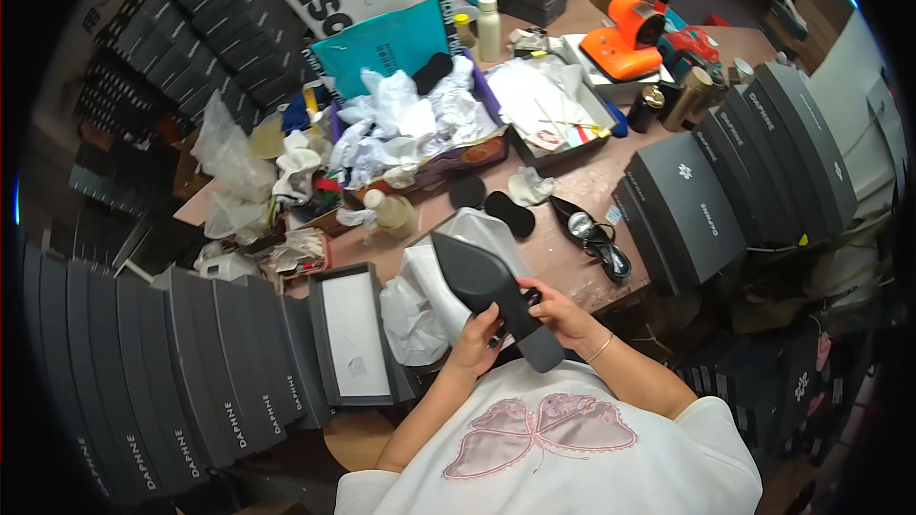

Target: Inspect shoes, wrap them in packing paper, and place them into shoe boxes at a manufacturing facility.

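Both my hands hold one black shoe above the near edge of the table, its smooth dark sole facing up. Its pointed toe aims away from me and the block-like heel comes toward my body. My left hand is closed on the left side by a black strap, thumb on the sole. On the other side my right hand grips near the heel, fingers round another dark strap or buckle part. White tissue paper lies beneath and left of the shoe. Another black shoe with straps rests on the table to the right.
An open grey shoebox stands at left, beside a long row of shoeboxes. More boxes are stacked right. Black pads, a bottle, a paper-filled purple box and an orange device occupy the table.
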The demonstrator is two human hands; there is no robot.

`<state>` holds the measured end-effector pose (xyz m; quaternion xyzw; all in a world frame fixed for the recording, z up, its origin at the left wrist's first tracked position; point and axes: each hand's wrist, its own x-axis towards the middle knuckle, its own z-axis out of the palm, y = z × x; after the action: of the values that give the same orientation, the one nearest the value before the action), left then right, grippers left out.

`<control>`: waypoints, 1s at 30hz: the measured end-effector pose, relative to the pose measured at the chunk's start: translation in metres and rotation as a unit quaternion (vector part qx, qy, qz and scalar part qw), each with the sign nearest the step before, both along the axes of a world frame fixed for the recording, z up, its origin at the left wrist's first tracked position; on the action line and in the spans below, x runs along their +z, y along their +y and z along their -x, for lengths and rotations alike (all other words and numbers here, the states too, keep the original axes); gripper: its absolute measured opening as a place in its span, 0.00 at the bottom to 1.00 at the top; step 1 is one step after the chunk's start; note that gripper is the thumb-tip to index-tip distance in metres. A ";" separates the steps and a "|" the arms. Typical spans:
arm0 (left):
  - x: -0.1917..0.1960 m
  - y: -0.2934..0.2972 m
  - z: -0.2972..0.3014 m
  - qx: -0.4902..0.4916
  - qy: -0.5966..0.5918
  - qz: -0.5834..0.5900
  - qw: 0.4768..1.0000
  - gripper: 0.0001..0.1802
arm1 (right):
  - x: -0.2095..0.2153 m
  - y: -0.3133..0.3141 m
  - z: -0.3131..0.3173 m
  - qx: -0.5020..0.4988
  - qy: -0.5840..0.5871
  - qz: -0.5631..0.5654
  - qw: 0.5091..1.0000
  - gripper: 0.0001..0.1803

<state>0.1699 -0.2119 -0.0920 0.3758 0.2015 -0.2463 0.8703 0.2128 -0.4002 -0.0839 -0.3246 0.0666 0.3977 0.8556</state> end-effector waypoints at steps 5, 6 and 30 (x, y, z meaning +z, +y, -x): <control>-0.006 -0.026 -0.020 0.089 -0.026 0.225 0.970 0.32 | 0.000 -0.052 -0.022 0.126 -0.244 0.337 0.901 0.23; -0.019 -0.024 -0.020 0.078 -0.040 0.227 0.970 0.27 | -0.025 -0.076 -0.036 0.058 -0.372 0.477 0.794 0.28; 0.006 -0.008 0.019 0.065 -0.033 -0.222 0.972 0.24 | 0.006 0.001 -0.001 0.090 -0.194 0.281 0.936 0.37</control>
<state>0.1512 -0.2200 -0.0862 0.5537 0.2460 -0.1260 0.7855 0.2138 -0.3993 -0.0781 -0.6274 -0.0213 0.3674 0.6863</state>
